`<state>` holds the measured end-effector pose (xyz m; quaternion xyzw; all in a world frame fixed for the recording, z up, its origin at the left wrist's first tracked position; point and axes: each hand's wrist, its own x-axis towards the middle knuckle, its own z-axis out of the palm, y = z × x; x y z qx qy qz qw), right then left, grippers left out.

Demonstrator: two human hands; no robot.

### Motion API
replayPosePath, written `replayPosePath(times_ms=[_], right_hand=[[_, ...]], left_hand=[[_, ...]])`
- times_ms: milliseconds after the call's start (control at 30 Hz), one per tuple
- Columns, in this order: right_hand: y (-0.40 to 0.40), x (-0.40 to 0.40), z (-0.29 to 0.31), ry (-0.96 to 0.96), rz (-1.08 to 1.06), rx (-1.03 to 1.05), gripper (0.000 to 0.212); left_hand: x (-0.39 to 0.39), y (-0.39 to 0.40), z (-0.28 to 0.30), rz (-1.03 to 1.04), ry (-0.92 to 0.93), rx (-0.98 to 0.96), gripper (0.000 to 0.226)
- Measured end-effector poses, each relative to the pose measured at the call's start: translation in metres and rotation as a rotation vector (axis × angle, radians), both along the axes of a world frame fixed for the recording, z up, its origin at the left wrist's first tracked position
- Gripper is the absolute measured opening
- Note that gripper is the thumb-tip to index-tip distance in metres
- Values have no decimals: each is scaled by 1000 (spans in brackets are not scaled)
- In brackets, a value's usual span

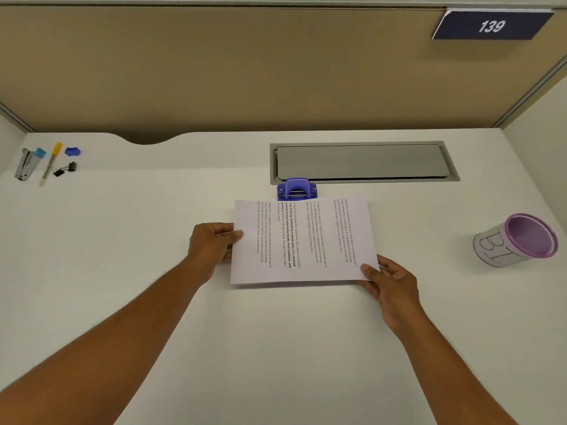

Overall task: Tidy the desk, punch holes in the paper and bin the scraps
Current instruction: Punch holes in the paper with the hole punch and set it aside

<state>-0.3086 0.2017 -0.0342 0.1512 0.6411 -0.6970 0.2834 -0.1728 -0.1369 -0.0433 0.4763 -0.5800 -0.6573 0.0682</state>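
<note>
A printed sheet of paper (pixel 302 240) lies turned sideways in the middle of the white desk (pixel 276 348). My left hand (pixel 211 245) pinches its left edge, thumb on top. My right hand (pixel 391 286) grips its near right corner. The sheet's far edge meets the mouth of a blue hole punch (pixel 296 188), whose lower part the paper hides. Off to the right, a purple-rimmed cup (pixel 515 240) wrapped in paper with hand-drawn letters lies tilted, its opening facing me.
At the far left corner are a stapler (pixel 25 164), a yellow-capped pen (pixel 50 162), black binder clips (pixel 65 169) and a small blue item (pixel 72 151). A grey cable hatch (pixel 363 162) sits behind the punch. Beige partition walls enclose the desk.
</note>
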Motion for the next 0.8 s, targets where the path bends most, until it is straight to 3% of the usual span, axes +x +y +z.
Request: replayPosePath(times_ms=[300, 800], right_hand=[[-7, -7, -1, 13, -8, 32, 33], [-12, -13, 4, 25, 8, -15, 26]], left_hand=[[-6, -6, -8, 10, 20, -3, 10], [-14, -13, -7, 31, 16, -37, 19]])
